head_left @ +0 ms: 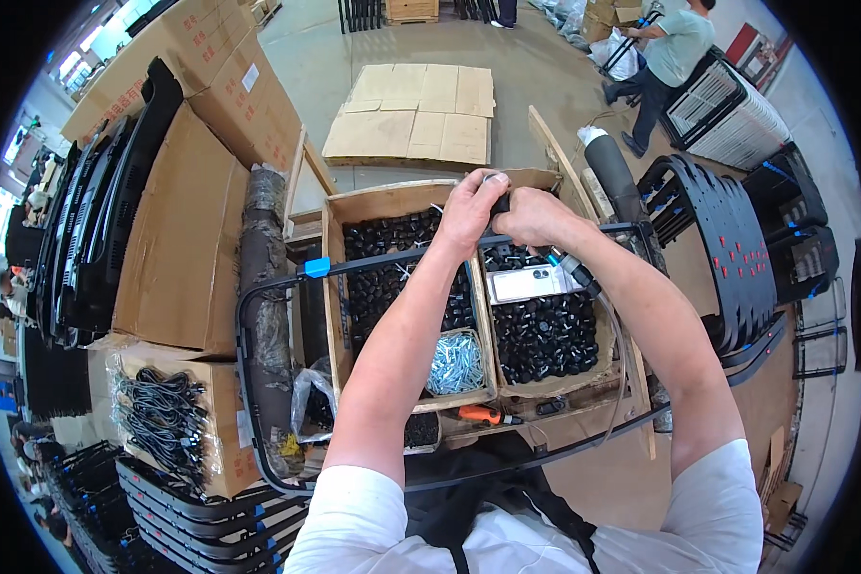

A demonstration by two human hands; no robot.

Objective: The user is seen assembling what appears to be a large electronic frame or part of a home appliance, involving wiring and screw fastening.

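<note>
My left hand (pixel 471 210) is closed around a small black part (pixel 500 203) above the far bar of a black tubular frame (pixel 383 258). Pressed close beside it, my right hand (pixel 538 218) has its fingers curled at the same part, much of which the fingers hide. A slim air tool with a blue ring (pixel 572 268) sticks out from under my right hand, its hose (pixel 624 373) trailing down; its tip is hidden. The frame lies across a wooden bin (pixel 331 277) of black plastic pieces (pixel 545 349). A white phone (pixel 534 284) rests on the pieces.
A box of silver screws (pixel 455 364) sits inside the bin. An orange-handled tool (pixel 488 414) lies at its near edge. Left are tall cartons (pixel 225 77) and bundled cables (pixel 167 416); right, stacked black panels (pixel 727 249). Flattened cardboard (pixel 411 113) lies ahead; a person (pixel 674 57) stands far right.
</note>
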